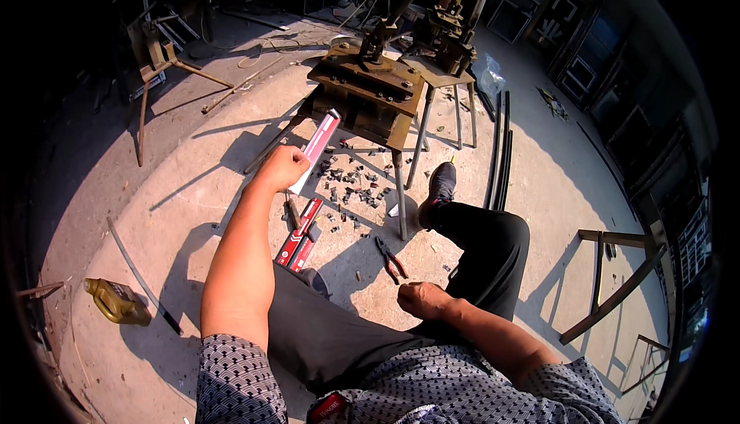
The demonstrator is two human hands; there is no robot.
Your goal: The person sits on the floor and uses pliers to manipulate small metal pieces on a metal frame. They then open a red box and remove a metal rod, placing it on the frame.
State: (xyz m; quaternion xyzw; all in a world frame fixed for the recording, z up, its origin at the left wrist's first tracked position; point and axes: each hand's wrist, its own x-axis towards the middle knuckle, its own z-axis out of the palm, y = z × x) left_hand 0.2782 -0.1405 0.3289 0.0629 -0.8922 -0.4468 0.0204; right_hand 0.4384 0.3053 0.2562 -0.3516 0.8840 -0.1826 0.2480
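Observation:
My left hand [284, 168] is closed round the near end of a long, straight profile with red and white film [322, 137]. The profile's far end reaches the front of a rusty metal punch press [370, 77] on thin legs. My right hand [422, 301] is curled into a fist by my right thigh; what it holds, if anything, is hidden. Just beyond it, a pair of pliers with red handles [391, 260] lies on the floor. More red-and-white profile lengths [297, 239] lie beside my left leg, with a dark block on them.
Many small dark offcuts [351, 189] are scattered under the press. A second press [443, 38] stands behind it. Long dark bars [501, 146] lie at right, near a metal frame [617, 270]. A yellow oil jug [117, 301] and a bent rod [142, 277] are at left.

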